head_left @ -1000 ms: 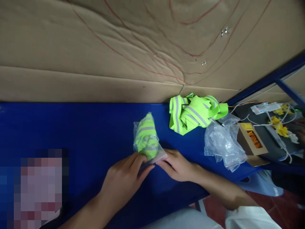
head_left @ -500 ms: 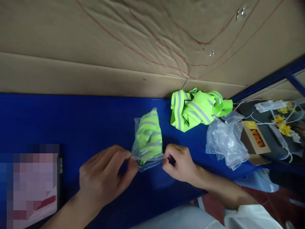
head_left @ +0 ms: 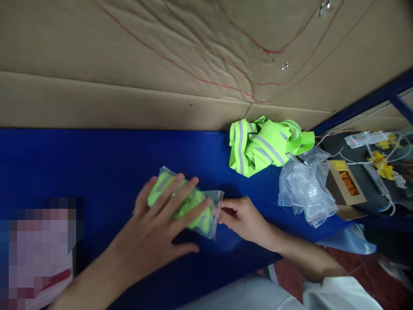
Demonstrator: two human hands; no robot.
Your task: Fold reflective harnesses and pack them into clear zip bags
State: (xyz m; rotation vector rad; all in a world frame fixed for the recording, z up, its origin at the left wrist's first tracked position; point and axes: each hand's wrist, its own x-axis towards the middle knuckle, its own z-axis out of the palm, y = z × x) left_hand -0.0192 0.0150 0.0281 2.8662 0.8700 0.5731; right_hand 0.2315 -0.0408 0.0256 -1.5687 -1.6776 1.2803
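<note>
The left hand (head_left: 158, 228) is no longer pinching but spreading its fingers wide over the clear plastic zip bag (head_left: 214, 220) of neon-yellow, grey-striped strap (head_left: 189, 204), now lying turned sideways; the right hand (head_left: 240, 217) is pinching its red-edged mouth. A blue tabletop (head_left: 97, 168) is running beneath the grip, toward a brown cardboard wall (head_left: 129, 64) beyond. Fingers are partly hiding the bag; pixelation is obscuring something left of the grip.

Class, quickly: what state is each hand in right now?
Left hand: open, spread over the clear zip bag.
Right hand: closed, pinching that bag's red-edged end.
</note>
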